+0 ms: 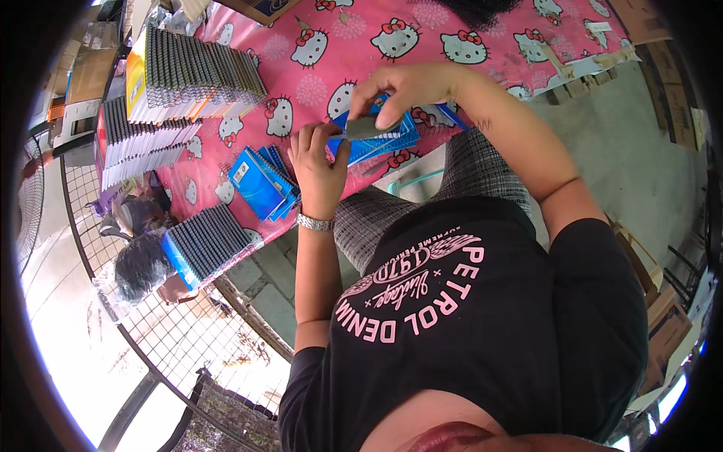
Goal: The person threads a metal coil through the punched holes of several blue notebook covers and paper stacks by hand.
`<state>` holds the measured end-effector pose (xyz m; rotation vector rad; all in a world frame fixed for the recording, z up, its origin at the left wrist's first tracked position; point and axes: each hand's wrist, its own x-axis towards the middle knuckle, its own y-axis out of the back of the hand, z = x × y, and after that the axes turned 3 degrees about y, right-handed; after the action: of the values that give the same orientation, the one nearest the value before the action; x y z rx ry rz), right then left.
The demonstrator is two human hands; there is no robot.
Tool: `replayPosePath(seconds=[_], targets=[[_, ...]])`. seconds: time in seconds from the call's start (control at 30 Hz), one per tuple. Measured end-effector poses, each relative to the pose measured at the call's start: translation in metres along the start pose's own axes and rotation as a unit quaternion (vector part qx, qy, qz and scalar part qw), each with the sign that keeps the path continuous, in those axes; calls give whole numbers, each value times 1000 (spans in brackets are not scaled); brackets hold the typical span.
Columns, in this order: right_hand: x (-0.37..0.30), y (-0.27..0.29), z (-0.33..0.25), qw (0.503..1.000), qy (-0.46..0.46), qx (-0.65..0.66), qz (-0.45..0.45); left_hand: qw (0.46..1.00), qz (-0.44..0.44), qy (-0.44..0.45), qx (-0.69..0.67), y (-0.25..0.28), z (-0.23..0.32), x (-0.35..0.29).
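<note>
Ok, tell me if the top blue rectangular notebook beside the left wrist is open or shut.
Shut: the blue rectangular notebook shows its cover, no pages spread.

Pink cat-print covered table (282, 49) on grey concrete floor (610, 151). Dark wire-mesh grille (181, 331) at lower left, bright daylight (71, 354) behind it. Brown cardboard boxes (666, 328) along right edge.

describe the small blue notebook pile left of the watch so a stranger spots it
Find the pink table cover, then the left hand over its near edge. Just left of that wrist lies a small pile of blue notebooks. Loosely fanned, unlike the packed notebooks farther left, it has no hand on it, unlike the blue pile to its right.
</note>
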<state>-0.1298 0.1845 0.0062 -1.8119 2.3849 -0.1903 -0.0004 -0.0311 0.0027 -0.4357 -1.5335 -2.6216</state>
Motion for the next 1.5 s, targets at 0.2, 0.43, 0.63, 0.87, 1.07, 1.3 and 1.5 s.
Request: replayPosePath(seconds=[0.2, 0.43, 0.63, 0.87, 1.07, 1.3, 1.5], targets=[[-7, 0, 1, 988, 49, 120, 81, 995, -36, 54, -81, -1, -3, 1], [-7, 3, 24, 993, 3, -84, 85, 983, -55, 76, -159, 1, 7, 1], [-1, 1, 6, 999, -9, -12, 44, 967, -50, 66, -242, -4, -7, 4], [11, 12, 11, 995, -43, -76, 54, 956, -84, 68, -271, -9, -19, 14], [12, 15, 8, 998, -25, -51, 35, 935, -117, 106, -317, -11, -28, 16], [19, 17, -1, 976, -44, -196, 78, 901, -139, 149, -382, -9, -35, 20], [25, 21, 8, 993, -31, -95, 59, 902, -99, 123, -401, -13, -34, 20]])
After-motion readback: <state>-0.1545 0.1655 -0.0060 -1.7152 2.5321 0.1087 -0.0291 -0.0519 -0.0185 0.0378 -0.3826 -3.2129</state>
